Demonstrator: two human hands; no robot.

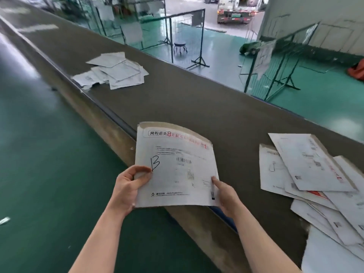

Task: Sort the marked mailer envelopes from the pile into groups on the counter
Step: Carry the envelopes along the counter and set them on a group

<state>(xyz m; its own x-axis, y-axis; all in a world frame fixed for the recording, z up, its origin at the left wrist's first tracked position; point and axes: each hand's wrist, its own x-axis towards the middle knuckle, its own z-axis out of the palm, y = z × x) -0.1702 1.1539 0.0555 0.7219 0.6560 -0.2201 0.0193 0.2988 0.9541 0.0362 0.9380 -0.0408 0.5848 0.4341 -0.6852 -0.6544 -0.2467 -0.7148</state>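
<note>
One mailer envelope point(177, 166) held up w/ both hands over the near edge of the counter point(197, 103); "13" handwritten in black near its lower left, barcode mid-sheet, red print along the top. Left hand point(130, 186) pinches the lower-left edge, thumb on the face. Right hand point(224, 194) grips the lower-right corner, thumb on top.

Two groups of envelopes on the counter. The far group point(114, 70) lies well apart up the counter, approx. 6–8 sheets, blurred, so marks can't be read. The pile point(319, 186) lies at right, just beside the held one but not touching; at least 7 overlapping, cut off by the frame's right and bottom edges, exact count can't be told.
</note>
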